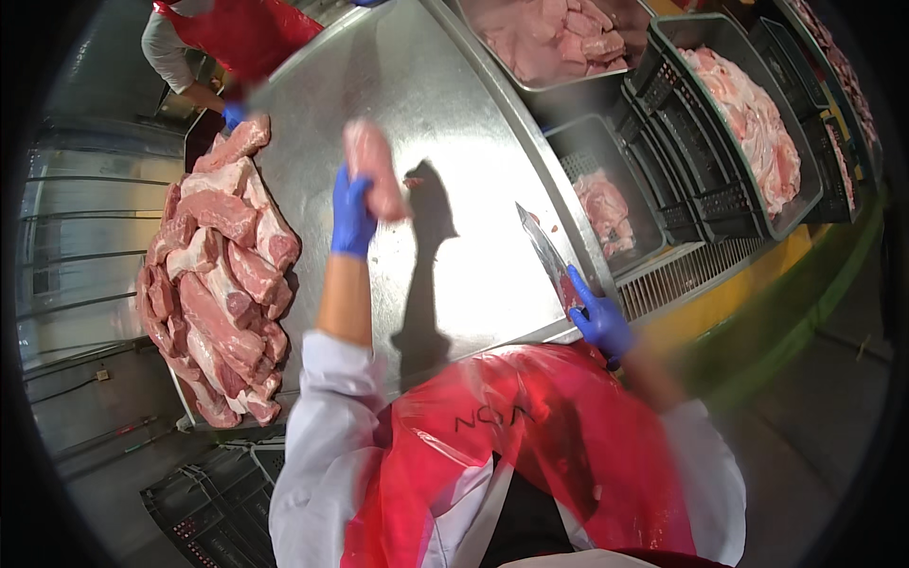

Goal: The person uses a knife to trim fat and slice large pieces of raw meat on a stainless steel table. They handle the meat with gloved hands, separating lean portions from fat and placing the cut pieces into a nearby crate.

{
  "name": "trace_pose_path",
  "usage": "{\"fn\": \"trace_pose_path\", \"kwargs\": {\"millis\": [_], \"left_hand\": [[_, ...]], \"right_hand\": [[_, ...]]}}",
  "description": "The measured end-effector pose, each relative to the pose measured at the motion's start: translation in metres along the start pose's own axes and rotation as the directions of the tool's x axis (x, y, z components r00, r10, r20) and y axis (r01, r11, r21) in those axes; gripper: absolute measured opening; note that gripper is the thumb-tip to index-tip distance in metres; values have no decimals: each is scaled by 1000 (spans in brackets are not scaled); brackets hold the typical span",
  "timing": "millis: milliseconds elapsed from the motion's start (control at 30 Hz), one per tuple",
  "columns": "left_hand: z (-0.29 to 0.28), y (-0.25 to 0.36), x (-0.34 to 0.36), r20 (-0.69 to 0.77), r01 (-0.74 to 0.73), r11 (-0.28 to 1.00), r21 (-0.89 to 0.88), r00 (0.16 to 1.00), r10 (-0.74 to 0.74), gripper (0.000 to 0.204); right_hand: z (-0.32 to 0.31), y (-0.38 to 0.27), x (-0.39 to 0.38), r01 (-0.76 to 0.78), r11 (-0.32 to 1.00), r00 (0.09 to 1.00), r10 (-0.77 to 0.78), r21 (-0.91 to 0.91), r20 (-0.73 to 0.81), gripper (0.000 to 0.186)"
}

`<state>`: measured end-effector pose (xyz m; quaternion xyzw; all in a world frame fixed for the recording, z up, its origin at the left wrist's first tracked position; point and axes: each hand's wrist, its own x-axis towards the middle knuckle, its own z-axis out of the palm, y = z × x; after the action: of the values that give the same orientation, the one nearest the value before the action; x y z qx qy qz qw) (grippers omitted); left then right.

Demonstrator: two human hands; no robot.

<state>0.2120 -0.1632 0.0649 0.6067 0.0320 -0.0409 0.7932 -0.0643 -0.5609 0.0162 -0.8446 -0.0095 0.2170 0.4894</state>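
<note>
In my left hand point(352, 216), gloved in blue, is a long pale-pink piece of meat point(373, 168), raised over the steel table point(454, 104). My fingers are closed around its near end. Toward the table's right edge lies a knife point(542, 248), its blade pointing away and to the left and its dark reddish handle toward me. My right hand point(603, 324), also blue-gloved, is beside that handle with index finger and thumb spread apart; whether they touch it is hard to tell. A large pile of meat pieces point(222, 293) covers the table's left side.
Along the right stand a steel tub of meat point(568, 80), a dark crate point(805, 213) heaped with pale trimmings, and a grey bin point(644, 244) with some pieces inside. Another person in a red apron point(251, 38) works at the far left. Black crates point(213, 516) sit at lower left.
</note>
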Motion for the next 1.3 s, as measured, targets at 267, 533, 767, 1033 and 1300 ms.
{"fn": "trace_pose_path", "kwargs": {"millis": [267, 533, 767, 1033, 1300], "left_hand": [[-22, -85, 115, 495, -493, -48, 868, 869, 13, 58], [-136, -100, -143, 265, -265, -23, 964, 952, 151, 10], [-271, 21, -244, -316, 329, -5, 944, 911, 265, 31], [-530, 126, -242, -916, 700, 595, 394, 253, 310, 79], [-568, 127, -239, -867, 518, 834, 190, 488, -106, 37]], "right_hand": [[-1, 27, 49, 112, 992, 989, -106, 57, -105, 78], [19, 14, 54, -156, 929, 988, 143, 336, 65, 83], [75, -29, 126, -101, 937, 970, 18, 334, 243, 84], [86, -56, 148, -122, 945, 968, 46, 304, 246, 86], [92, -50, 147, -192, 949, 972, 147, 251, 186, 81]]}}
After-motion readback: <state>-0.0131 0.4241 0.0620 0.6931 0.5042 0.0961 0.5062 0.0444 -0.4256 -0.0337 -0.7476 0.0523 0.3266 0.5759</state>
